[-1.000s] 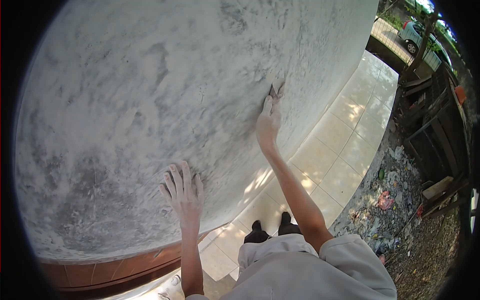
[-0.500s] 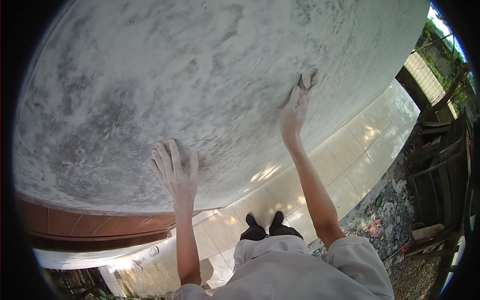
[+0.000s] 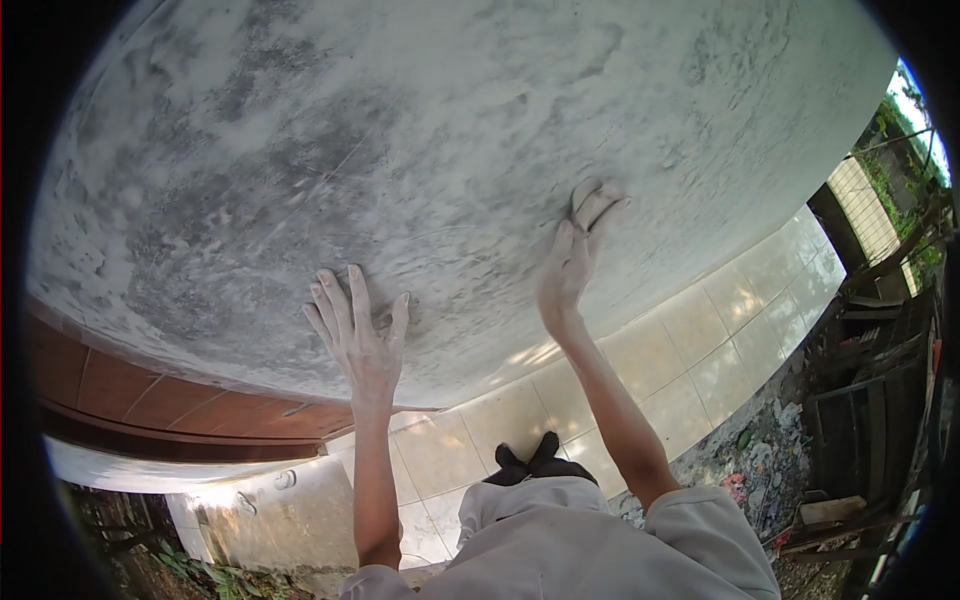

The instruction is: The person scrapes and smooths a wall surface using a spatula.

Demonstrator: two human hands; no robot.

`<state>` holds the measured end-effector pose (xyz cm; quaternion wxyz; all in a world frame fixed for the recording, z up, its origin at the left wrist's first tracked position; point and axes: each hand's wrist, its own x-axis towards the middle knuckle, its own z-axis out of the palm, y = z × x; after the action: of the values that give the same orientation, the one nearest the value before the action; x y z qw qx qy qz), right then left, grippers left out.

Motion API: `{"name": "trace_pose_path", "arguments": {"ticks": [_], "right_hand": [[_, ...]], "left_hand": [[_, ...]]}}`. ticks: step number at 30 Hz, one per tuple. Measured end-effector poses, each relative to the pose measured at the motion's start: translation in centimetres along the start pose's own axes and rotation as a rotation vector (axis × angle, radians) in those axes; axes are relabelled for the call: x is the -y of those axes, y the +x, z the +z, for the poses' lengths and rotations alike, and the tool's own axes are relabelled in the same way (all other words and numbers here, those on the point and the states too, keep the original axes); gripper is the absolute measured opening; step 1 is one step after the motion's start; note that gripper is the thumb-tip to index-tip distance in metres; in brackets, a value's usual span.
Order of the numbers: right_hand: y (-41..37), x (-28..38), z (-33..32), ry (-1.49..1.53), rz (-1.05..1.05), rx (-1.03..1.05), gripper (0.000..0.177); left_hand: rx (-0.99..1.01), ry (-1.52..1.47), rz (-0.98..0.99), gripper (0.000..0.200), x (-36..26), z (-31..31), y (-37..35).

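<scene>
A large grey-and-white plastered wall (image 3: 480, 130) with dark smudges fills the upper view. My left hand (image 3: 362, 340) lies against it, fingers spread, with nothing in the grip. Higher up and to the right, my right hand (image 3: 567, 275) is closed on a folded piece of sandpaper (image 3: 590, 202), pressed to the wall. The sandpaper curls up in a loop beyond the fingers. Both hands look coated with pale dust. Part of the right fingers is blurred and hidden behind the sheet.
A tiled ledge (image 3: 660, 345) runs below the wall, with my dark-shod feet (image 3: 527, 455) on it. Brown wooden framing (image 3: 180, 405) is at lower left. Rubble (image 3: 755, 450) and stacked planks (image 3: 865, 430) lie to the right.
My right hand has slid with the sandpaper lower and slightly left across the wall. The left hand stays nearly in place in view. The view has tilted.
</scene>
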<state>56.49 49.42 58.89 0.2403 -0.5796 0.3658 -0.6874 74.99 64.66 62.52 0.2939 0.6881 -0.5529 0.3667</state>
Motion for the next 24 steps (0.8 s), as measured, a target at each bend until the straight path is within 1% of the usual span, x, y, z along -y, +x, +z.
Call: {"name": "trace_pose_path", "arguments": {"ticks": [1, 2, 4, 5, 6, 8, 9, 13, 15, 16, 17, 18, 19, 21, 23, 24], "right_hand": [[-3.6, -1.4, 0.9, -0.123, -0.232, 0.048, 0.05], [-5.4, -2.3, 0.7, -0.126, -0.239, 0.05, 0.05], [-6.4, -1.9, 0.8, -0.19, -0.247, 0.233, 0.055], [-5.2, -2.3, 0.7, -0.208, -0.242, 0.189, 0.052], [-2.4, -0.6, 0.5, -0.229, -0.232, 0.147, 0.05], [3.5, 4.0, 0.0, 0.009, -0.052, 0.021, 0.049], [3.7, 4.7, 0.0, 0.005, -0.064, 0.016, 0.049], [2.1, 7.3, 0.6, -0.075, 0.221, 0.137, 0.05], [-4.7, 2.2, 2.7, -0.27, -0.216, 0.107, 0.048], [-6.8, 0.7, 2.3, -0.275, -0.224, 0.098, 0.048], [-8.5, -0.6, 1.8, -0.31, -0.272, 0.201, 0.048], [-8.8, -1.1, 1.4, -0.345, -0.323, 0.306, 0.048], [-7.2, 0.4, 1.2, -0.353, -0.331, 0.302, 0.048], [-2.4, 3.5, 0.4, -0.285, -0.048, 0.196, 0.047], [3.9, 5.2, -0.5, -0.056, 0.061, -0.116, 0.049], [5.1, 5.1, -0.6, -0.064, 0.054, -0.121, 0.049]], "left_hand": [[0.001, -0.014, -0.02, 0.074, -0.1, 0.0, -0.1], [0.006, -0.028, -0.038, 0.069, -0.1, 0.0, -0.4], [0.022, -0.04, -0.024, 0.073, 0.2, 0.0, -0.5], [0.052, -0.047, -0.012, 0.076, 0.3, -0.1, -0.6], [0.049, -0.05, -0.015, 0.076, 0.4, -0.2, -0.7], [0.066, -0.084, -0.032, 0.074, 0.4, -0.2, -0.7], [0.055, -0.093, -0.032, 0.074, 0.2, -0.2, -0.6], [0.006, -0.144, -0.049, 0.07, -0.5, 0.5, -0.9], [-0.028, -0.151, -0.042, 0.068, -0.5, 1.2, -1.2], [-0.021, -0.146, -0.042, 0.067, -0.5, 1.4, -1.5], [-0.014, -0.142, -0.039, 0.066, -0.5, 1.5, -1.7], [-0.026, -0.152, -0.036, 0.066, -0.3, 1.6, -1.7], [-0.001, -0.155, -0.04, 0.065, -0.1, 1.5, -1.8], [0.028, -0.17, -0.037, 0.065, 0.2, 1.3, -2.2], [0.053, -0.169, -0.038, 0.064, 0.4, 1.3, -2.3], [0.05, -0.181, -0.037, 0.064, 0.4, 1.3, -2.4]]}}
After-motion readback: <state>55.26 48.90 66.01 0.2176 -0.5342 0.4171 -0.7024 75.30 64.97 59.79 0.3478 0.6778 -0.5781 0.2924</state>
